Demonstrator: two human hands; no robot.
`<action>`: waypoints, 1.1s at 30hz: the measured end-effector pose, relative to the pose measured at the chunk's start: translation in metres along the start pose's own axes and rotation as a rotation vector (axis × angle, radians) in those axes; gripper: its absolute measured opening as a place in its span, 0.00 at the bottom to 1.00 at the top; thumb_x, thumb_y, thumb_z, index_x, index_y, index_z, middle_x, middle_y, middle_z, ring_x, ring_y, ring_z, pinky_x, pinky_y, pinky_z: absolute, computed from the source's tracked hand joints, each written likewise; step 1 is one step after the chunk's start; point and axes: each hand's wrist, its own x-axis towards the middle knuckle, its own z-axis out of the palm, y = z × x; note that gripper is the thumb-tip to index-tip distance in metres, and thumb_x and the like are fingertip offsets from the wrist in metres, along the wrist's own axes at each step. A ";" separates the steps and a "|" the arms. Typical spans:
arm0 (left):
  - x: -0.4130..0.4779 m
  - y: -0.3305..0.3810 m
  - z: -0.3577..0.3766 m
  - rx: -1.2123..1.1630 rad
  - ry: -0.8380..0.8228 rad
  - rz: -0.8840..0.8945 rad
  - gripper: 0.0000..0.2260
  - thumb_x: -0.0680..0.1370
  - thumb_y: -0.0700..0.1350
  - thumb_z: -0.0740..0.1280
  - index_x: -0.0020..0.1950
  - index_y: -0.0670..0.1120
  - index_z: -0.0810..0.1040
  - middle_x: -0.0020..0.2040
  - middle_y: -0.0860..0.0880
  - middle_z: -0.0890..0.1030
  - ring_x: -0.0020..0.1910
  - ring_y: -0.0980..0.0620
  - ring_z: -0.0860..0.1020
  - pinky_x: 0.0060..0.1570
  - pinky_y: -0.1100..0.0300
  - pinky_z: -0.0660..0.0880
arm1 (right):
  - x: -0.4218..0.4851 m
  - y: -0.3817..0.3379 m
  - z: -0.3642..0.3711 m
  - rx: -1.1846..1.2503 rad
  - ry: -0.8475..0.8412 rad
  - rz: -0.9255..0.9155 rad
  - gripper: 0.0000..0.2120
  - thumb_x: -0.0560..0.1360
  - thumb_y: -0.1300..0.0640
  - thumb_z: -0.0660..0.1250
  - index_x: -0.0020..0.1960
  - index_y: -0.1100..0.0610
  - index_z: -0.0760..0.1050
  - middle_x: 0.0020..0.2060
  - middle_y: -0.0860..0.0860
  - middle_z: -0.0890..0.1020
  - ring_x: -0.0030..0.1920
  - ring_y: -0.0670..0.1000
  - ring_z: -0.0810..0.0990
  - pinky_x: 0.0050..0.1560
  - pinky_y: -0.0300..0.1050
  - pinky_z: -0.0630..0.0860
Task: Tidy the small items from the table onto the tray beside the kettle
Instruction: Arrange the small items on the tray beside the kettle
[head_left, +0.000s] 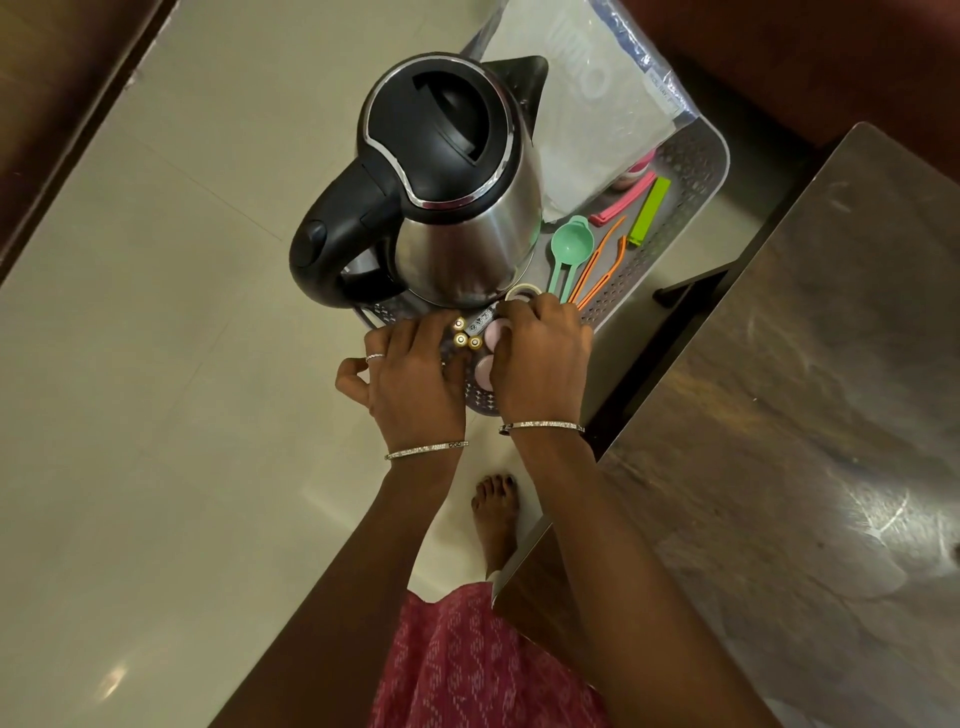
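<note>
We note left hand (415, 374) flat beside batteries (466, 335) on tray (696, 166); right hand (540, 353) curled over pink discs (485, 370), grip not discernible.

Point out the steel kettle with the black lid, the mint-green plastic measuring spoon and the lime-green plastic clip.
Steel kettle with black lid (467, 249): head view, shiny body.
Mint-green plastic measuring spoon (571, 243): head view, round bowl.
Lime-green plastic clip (648, 212): head view, mid-length.

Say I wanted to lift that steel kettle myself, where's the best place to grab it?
Take the kettle by its black handle, coming from the person's left. The loop juts out on that side, away from the green spoon and the other small things on the tray. The body is smooth, rounded steel with nothing to hook fingers on.
</note>
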 end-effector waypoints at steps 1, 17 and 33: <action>0.000 0.000 0.000 0.003 -0.001 0.003 0.17 0.69 0.46 0.73 0.56 0.56 0.79 0.50 0.54 0.82 0.57 0.51 0.70 0.55 0.50 0.57 | 0.000 -0.001 0.001 -0.011 0.009 0.010 0.12 0.70 0.62 0.70 0.53 0.59 0.82 0.51 0.58 0.82 0.52 0.62 0.78 0.51 0.54 0.72; -0.001 0.000 -0.001 -0.004 -0.020 0.003 0.17 0.67 0.48 0.74 0.55 0.58 0.80 0.51 0.55 0.81 0.55 0.50 0.74 0.55 0.51 0.56 | 0.010 -0.014 0.014 -0.277 -0.005 0.100 0.05 0.69 0.58 0.72 0.45 0.53 0.83 0.44 0.54 0.83 0.49 0.60 0.80 0.53 0.53 0.72; 0.002 0.002 -0.001 -0.051 -0.009 -0.006 0.15 0.71 0.55 0.62 0.55 0.58 0.81 0.58 0.57 0.81 0.57 0.51 0.76 0.54 0.52 0.57 | 0.033 -0.022 0.006 -0.130 -0.061 0.302 0.07 0.74 0.51 0.71 0.48 0.54 0.82 0.47 0.54 0.83 0.55 0.59 0.79 0.61 0.53 0.68</action>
